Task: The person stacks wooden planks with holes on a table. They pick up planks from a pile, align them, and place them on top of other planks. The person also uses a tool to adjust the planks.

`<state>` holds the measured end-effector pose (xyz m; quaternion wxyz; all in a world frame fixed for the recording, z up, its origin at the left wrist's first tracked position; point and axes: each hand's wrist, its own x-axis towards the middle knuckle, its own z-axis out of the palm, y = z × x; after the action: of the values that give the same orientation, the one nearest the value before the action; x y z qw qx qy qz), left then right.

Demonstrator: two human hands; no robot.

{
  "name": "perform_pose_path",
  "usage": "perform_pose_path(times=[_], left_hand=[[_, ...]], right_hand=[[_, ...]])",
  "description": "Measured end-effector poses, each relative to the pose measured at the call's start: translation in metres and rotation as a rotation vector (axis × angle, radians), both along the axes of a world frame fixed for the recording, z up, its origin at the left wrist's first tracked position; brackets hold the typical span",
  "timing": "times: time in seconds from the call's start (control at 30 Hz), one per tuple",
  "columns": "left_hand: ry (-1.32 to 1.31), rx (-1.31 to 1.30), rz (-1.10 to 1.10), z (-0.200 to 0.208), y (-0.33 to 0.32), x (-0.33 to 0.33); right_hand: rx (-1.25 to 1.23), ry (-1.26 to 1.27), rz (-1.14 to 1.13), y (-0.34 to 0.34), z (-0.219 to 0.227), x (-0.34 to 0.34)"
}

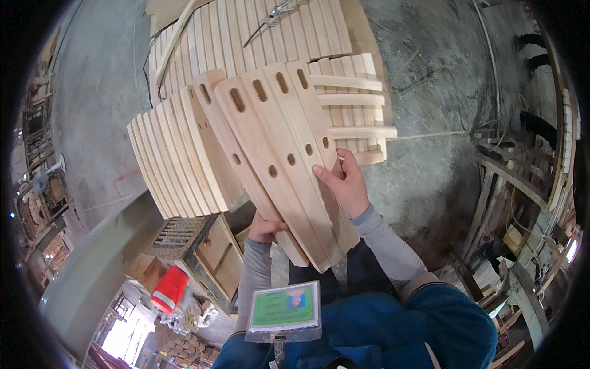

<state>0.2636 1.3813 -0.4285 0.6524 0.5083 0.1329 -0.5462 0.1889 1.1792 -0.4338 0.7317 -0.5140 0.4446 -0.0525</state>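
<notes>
Several pale wooden boards with rounded slots (279, 132) are held side by side in front of me, tilted toward my body. My left hand (264, 229) is closed on the lower left edge of the group, with one board sitting a little apart from the rest. My right hand (348, 184) grips the right edge, thumb on the top face beside the lower slots and fingers wrapped behind the edge. Just left of the boards, a row of similar curved wooden pieces (172, 160) stands pressed together on edge.
Behind lies a wide row of wooden slats (227, 43) with a thin metal tool (270, 23) on it. Curved wooden strips (362, 133) rest across another stack at right. A wooden box (215, 255) and a red object (170, 289) are at lower left.
</notes>
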Motion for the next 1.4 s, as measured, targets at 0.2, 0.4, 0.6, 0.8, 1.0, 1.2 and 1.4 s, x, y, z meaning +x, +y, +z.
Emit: perform_pose_path(times=[0.2,0.4,0.6,0.8,1.0,1.2,1.4], left_hand=[[0.209,-0.235,0.213,0.004,-0.035,-0.054],[0.223,-0.140,0.204,0.030,-0.059,-0.086],[-0.052,0.077,-0.007,0.108,-0.099,-0.105],[-0.116,-0.004,-0.123,0.154,-0.128,-0.111],[-0.221,-0.099,-0.178,0.159,-0.192,-0.139],[-0.196,-0.142,-0.273,0.181,-0.323,-0.199],[-0.187,-0.415,-0.381,0.232,-0.482,-0.271]], right_hand=[[0.103,-0.208,0.240,-0.068,0.052,-0.074],[0.215,-0.400,0.195,-0.093,0.067,-0.119],[0.162,-0.450,0.062,-0.105,0.092,-0.156],[0.156,-0.519,0.011,-0.116,0.133,-0.182],[-0.078,-0.587,0.048,-0.175,0.155,-0.230],[-0.348,-0.529,0.003,-0.293,0.182,-0.308],[-0.430,-0.666,-0.118,-0.426,0.249,-0.401]])
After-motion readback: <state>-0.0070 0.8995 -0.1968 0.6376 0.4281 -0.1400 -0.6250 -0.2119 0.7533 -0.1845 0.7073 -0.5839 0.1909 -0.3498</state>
